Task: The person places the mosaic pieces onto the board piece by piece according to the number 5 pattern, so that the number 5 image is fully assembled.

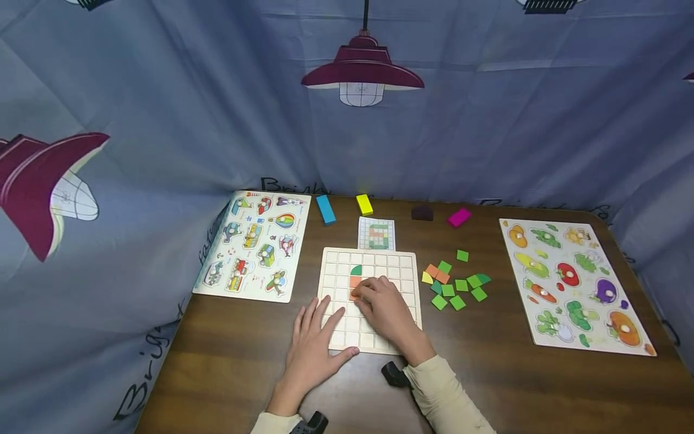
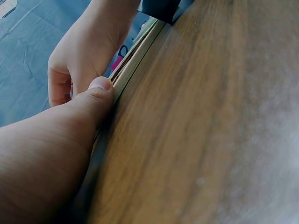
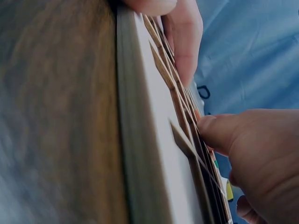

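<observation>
A pale wooden grid board point(image 1: 379, 340) lies flat on the table in the head view. My left hand point(image 1: 314, 349) rests at its lower left corner, fingers spread; in the left wrist view its thumb point(image 2: 100, 85) touches the board's near edge. Over the middle of the grid is my right hand point(image 1: 387, 310), with bent fingers and fingertips at an orange square tile point(image 1: 353, 294), which they partly hide. Just above sit another orange tile point(image 1: 355, 281) and a green quarter-round tile point(image 1: 356, 270). In the right wrist view, the right thumb point(image 3: 217, 128) is down at the grid.
Loose green tiles point(image 1: 447, 290), with some orange and yellow ones, lie right of the board. A printed pattern card point(image 1: 385, 224) is behind it. Picture boards stand left point(image 1: 276, 253) and right point(image 1: 547, 283). Blue point(image 1: 326, 210), yellow point(image 1: 364, 205), dark and magenta point(image 1: 459, 217) blocks line the back.
</observation>
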### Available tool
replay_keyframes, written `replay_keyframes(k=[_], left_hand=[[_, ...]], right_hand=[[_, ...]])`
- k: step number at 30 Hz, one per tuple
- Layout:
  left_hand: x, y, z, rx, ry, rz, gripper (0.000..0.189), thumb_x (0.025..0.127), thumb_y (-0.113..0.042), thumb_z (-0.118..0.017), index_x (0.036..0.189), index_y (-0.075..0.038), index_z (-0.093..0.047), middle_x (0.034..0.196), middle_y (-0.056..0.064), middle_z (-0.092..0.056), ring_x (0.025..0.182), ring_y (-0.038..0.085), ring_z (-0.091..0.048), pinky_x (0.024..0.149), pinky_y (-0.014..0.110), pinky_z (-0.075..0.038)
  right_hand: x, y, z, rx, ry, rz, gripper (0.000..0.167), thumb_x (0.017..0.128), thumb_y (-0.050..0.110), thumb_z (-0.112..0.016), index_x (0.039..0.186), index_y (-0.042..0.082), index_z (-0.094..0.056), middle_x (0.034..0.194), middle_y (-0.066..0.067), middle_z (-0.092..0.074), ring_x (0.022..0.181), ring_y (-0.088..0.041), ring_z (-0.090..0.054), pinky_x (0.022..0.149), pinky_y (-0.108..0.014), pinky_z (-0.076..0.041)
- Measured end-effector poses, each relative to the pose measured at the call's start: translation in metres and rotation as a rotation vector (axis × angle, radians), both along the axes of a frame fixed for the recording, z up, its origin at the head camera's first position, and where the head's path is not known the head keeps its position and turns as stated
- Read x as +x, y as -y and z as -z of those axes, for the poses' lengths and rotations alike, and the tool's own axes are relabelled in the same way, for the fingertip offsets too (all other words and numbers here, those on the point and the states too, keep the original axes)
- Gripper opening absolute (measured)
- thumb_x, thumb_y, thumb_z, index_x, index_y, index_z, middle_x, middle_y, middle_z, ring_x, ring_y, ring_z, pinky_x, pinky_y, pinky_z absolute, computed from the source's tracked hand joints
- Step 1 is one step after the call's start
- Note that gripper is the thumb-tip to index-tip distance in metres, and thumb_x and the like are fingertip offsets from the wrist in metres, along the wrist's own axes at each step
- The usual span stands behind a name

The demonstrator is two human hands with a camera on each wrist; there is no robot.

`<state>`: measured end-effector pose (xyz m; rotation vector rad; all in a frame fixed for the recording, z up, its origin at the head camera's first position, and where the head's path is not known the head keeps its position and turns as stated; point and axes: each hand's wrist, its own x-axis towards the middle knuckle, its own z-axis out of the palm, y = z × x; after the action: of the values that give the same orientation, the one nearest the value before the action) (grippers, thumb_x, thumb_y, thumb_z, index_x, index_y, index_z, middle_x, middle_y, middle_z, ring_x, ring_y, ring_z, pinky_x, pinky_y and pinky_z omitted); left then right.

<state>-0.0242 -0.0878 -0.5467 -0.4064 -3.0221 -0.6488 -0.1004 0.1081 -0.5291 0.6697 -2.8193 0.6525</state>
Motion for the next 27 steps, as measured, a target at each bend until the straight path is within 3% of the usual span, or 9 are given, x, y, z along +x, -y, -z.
replay_keyframes(k=[5,14,19,22,27], left_hand=[[0.006,-0.001,0.001,-0.002,-0.004,-0.002,0.083,0.083,-0.076,-0.063,0.15,-0.029,-0.05,0.167,0.006,-0.03,0.156,0.033,-0.022,0.126,0.056,-0.016],[0.005,0.0,0.001,0.013,-0.017,0.006,0.083,0.083,-0.076,-0.062,0.151,-0.029,-0.049,0.167,0.006,-0.03,0.157,0.033,-0.021,0.126,0.056,-0.015],[0.006,0.001,0.001,0.02,-0.044,0.002,0.083,0.082,-0.075,-0.064,0.15,-0.029,-0.05,0.166,0.006,-0.032,0.156,0.033,-0.023,0.125,0.057,-0.017],[0.006,0.0,0.001,0.034,-0.053,0.007,0.082,0.083,-0.074,-0.065,0.15,-0.029,-0.05,0.166,0.007,-0.032,0.156,0.034,-0.024,0.124,0.057,-0.017],[0.006,-0.001,0.001,0.062,-0.031,0.007,0.082,0.083,-0.073,-0.065,0.151,-0.028,-0.05,0.167,0.007,-0.03,0.156,0.034,-0.022,0.125,0.057,-0.014]], right_hand=[[0.007,0.002,0.002,0.001,-0.021,-0.007,0.015,0.093,0.025,-0.076,0.107,0.021,-0.079,0.11,0.006,-0.072,0.095,-0.015,-0.059,0.085,-0.033,-0.051],[0.008,-0.002,0.0,0.024,-0.066,-0.018,0.016,0.095,0.027,-0.074,0.106,0.019,-0.081,0.111,0.007,-0.075,0.088,-0.014,-0.056,0.078,-0.032,-0.048],[0.009,-0.014,0.002,-0.055,-0.069,0.0,0.011,0.093,0.026,-0.076,0.1,0.018,-0.081,0.105,0.006,-0.075,0.088,-0.015,-0.057,0.08,-0.033,-0.048],[0.006,-0.034,0.002,-0.126,-0.081,0.063,0.008,0.092,0.023,-0.077,0.095,0.017,-0.08,0.101,0.003,-0.075,0.09,-0.018,-0.059,0.081,-0.035,-0.048],[-0.002,-0.084,0.002,-0.197,-0.083,0.239,0.011,0.093,0.02,-0.075,0.097,0.011,-0.079,0.103,-0.005,-0.075,0.098,-0.028,-0.061,0.085,-0.044,-0.05]])
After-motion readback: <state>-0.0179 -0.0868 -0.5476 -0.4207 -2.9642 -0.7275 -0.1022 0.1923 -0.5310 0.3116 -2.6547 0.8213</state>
